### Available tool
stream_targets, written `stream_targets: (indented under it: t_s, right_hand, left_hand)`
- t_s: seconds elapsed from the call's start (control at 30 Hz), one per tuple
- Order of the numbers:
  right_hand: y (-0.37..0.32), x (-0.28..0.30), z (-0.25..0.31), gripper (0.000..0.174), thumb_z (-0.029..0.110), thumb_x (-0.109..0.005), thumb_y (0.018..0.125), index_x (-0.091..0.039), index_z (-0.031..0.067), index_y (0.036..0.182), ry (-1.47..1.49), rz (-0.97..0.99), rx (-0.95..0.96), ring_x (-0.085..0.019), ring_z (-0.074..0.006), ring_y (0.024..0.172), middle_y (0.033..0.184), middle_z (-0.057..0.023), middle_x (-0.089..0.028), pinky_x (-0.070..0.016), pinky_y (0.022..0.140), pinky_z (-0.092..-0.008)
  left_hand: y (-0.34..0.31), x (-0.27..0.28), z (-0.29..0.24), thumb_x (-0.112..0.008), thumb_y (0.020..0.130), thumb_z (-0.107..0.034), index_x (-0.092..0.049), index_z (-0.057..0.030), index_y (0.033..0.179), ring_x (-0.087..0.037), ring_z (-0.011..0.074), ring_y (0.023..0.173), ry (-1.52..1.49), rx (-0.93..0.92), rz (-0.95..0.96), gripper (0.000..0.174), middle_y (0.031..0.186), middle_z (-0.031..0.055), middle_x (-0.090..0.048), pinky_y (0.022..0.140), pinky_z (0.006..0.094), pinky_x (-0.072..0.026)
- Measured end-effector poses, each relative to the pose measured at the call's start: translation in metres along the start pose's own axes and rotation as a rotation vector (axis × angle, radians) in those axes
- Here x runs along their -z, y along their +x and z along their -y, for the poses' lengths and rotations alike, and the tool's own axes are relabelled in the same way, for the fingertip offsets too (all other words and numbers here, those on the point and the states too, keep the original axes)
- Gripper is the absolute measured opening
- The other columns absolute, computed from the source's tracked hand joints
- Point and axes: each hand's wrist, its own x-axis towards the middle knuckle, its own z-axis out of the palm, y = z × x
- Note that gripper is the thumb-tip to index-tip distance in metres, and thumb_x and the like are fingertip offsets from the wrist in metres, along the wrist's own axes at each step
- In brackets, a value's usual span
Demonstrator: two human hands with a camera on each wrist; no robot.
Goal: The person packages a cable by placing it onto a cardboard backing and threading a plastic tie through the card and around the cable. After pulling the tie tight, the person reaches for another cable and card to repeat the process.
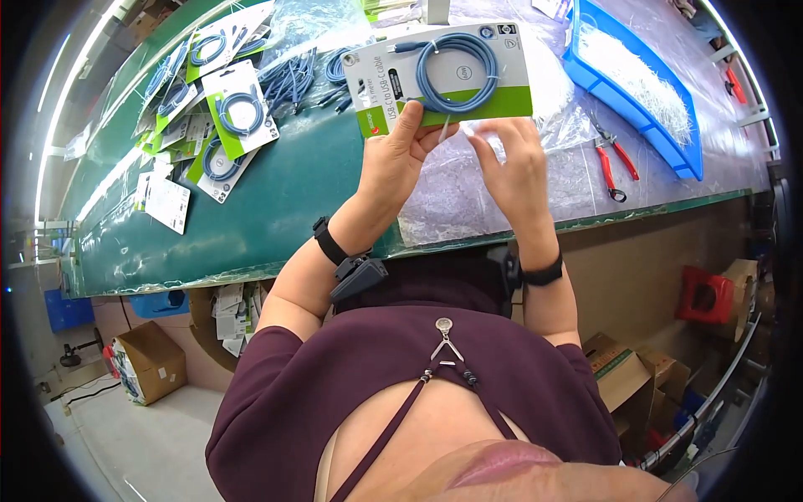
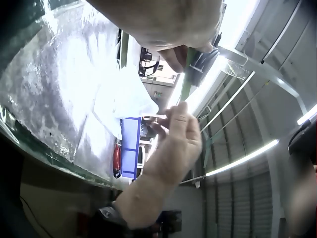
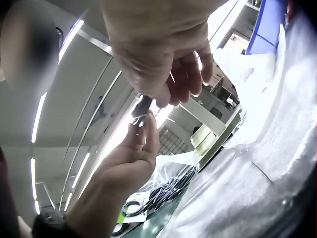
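Note:
My left hand (image 1: 393,159) grips the lower edge of a white-and-green retail card (image 1: 514,100), thumb on its front. A coiled blue USB-C cable (image 1: 456,106) is fastened to the card's face. Thin white cable ties cross the coil. Below the card's lower edge a white cable tie (image 1: 445,131) sticks out between the hands. The right hand (image 1: 519,167) is raised beside that edge, its thumb and forefinger pinching at the tie; its fingertips are blurred. In the left wrist view, the right hand (image 2: 178,134) reaches up to the card, seen edge-on.
Carded cables (image 1: 238,109) are piled at the left, with loose blue cables (image 1: 288,79) behind them. A blue bin (image 1: 623,100) of thin white strips stands at the right. Red-handled cutters (image 1: 615,163) lie before it. Clear plastic sheeting (image 1: 452,201) covers the table's middle.

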Motion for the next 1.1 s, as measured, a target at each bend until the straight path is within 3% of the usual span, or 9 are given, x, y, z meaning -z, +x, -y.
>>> stream_targets:
  t_s: [0.1,0.17,0.23,0.27,0.37,0.5,0.8,1.1]
  right_hand:
    - [-0.005,0.024,0.02,0.036,0.005,-0.074,0.073,-0.06,0.0047,0.106,-0.012,-0.085,0.091,-0.058,-0.0293,0.096,0.107,-0.0102,-0.06,-0.0444,0.081,-0.0367]
    - [0.002,0.036,0.028,0.039,0.007,-0.075,0.071,-0.06,0.0054,0.107,-0.03,-0.124,0.12,-0.057,-0.03,0.097,0.11,-0.0103,-0.059,-0.0436,0.081,-0.0377]
    - [0.026,0.038,0.029,0.056,0.01,-0.078,0.066,-0.057,0.0077,0.118,-0.174,-0.142,0.289,-0.05,-0.0291,0.111,0.12,-0.009,-0.056,-0.0408,0.09,-0.0377]
    - [0.032,0.038,0.027,0.056,0.01,-0.078,0.066,-0.057,0.0077,0.118,-0.183,-0.147,0.291,-0.05,-0.0291,0.111,0.12,-0.009,-0.056,-0.0408,0.09,-0.0377]
    - [0.046,0.035,0.021,0.072,0.009,-0.08,0.062,-0.049,0.0086,0.127,-0.072,0.044,0.217,-0.043,-0.0293,0.12,0.127,-0.0096,-0.051,-0.0367,0.098,-0.0376]
    - [0.05,0.026,0.013,0.078,0.005,-0.079,0.061,-0.045,0.0087,0.131,-0.008,0.068,0.268,-0.042,-0.03,0.121,0.128,-0.0098,-0.05,-0.0354,0.101,-0.0369]
    - [0.042,0.021,0.014,0.074,-0.002,-0.076,0.061,-0.047,0.0104,0.128,0.154,0.044,0.177,-0.045,-0.0293,0.116,0.124,-0.0088,-0.052,-0.0378,0.098,-0.0374]
    - [0.037,0.017,-0.004,0.062,0.002,-0.077,0.063,-0.054,0.0132,0.12,0.082,0.011,0.274,-0.048,-0.0263,0.105,0.111,-0.0054,-0.056,-0.0362,0.094,-0.0377]
  left_hand:
    - [-0.002,0.001,0.0,-0.057,0.093,-0.017,-0.049,-0.0013,0.119,-0.063,0.027,0.098,0.091,-0.107,-0.007,0.032,0.109,0.0121,-0.061,0.086,0.0421,-0.0553]
    - [-0.006,0.002,0.006,-0.057,0.092,-0.016,-0.049,-0.0011,0.12,-0.063,0.027,0.099,0.062,-0.071,-0.005,0.032,0.11,0.0122,-0.061,0.086,0.0424,-0.0552]
    - [-0.005,0.001,0.011,-0.058,0.092,-0.014,-0.048,-0.0007,0.12,-0.063,0.0272,0.099,0.018,-0.024,0.016,0.033,0.111,0.0125,-0.06,0.087,0.043,-0.055]
    - [-0.005,0.0,0.011,-0.058,0.092,-0.014,-0.048,-0.0007,0.12,-0.063,0.0272,0.099,0.014,-0.025,0.025,0.033,0.111,0.0125,-0.06,0.087,0.043,-0.055]
    - [-0.011,0.0,0.011,-0.058,0.091,-0.013,-0.047,-0.0006,0.122,-0.063,0.0281,0.1,0.075,-0.048,0.019,0.035,0.114,0.0132,-0.059,0.087,0.0442,-0.0548]
    - [-0.011,0.002,0.01,-0.059,0.091,-0.012,-0.046,-0.001,0.123,-0.062,0.0282,0.102,0.078,-0.066,0.048,0.036,0.116,0.0131,-0.058,0.087,0.0446,-0.0546]
    - [-0.017,-0.003,0.006,-0.059,0.09,-0.009,-0.046,-0.0013,0.123,-0.06,0.027,0.104,-0.021,0.035,0.027,0.036,0.114,0.0124,-0.058,0.088,0.0452,-0.0542]
    - [-0.013,0.004,0.015,-0.058,0.091,-0.009,-0.048,0.0012,0.12,-0.062,0.0271,0.1,0.03,0.042,0.009,0.032,0.111,0.0137,-0.059,0.088,0.0434,-0.0546]
